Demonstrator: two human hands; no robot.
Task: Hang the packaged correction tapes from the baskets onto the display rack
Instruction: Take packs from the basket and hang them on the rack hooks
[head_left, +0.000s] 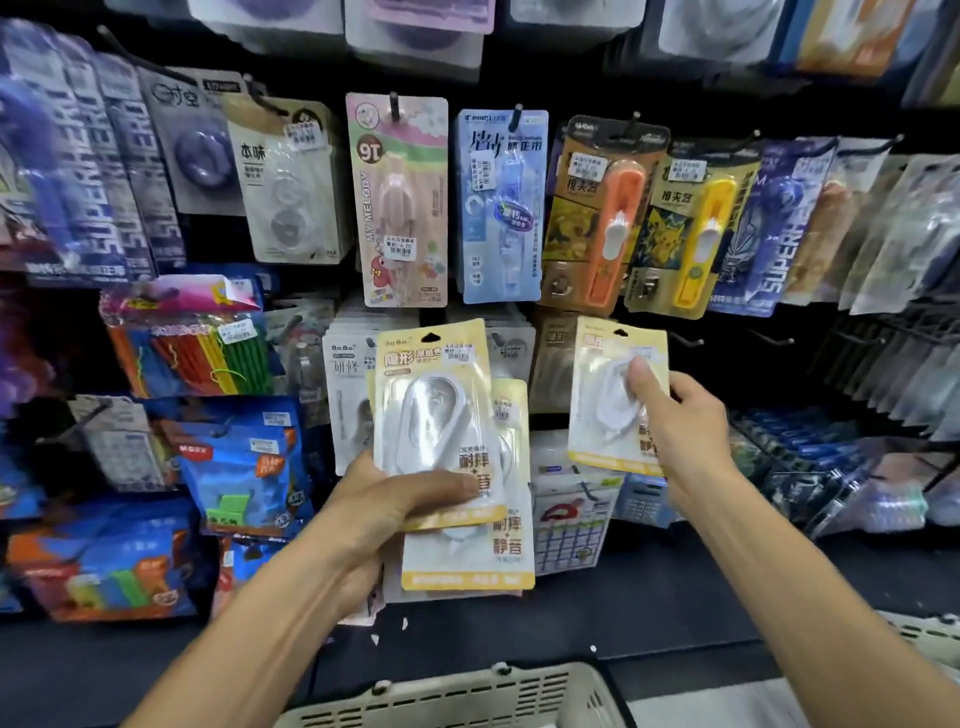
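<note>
Lifting a single yellow-edged correction tape pack (618, 395) in my right hand (685, 421), thumb across its clear blister and fingers behind the card, I have it up in front of the display rack (587, 93), just left of a bare black hook (685, 340) on the right; its hang hole is not yet on any peg. My left hand (374, 514) grips a small stack of matching packs (441, 431) at the centre, thumb clamped over the lower edge of the front one, at least two more fanned out behind. I judge the job partly done: similar white-and-grey packs already hang on the rack directly behind my left hand, while the ones I hold remain to go up. A pale slotted plastic basket (467, 696) sits near me at the bottom; I cannot see what is left inside it. Each pack is a flat glossy card with a cut-out hang hole at the top and a raised, transparent moulded bubble over a rounded white dispenser. Rack pegs are thin dark metal rods.
</note>
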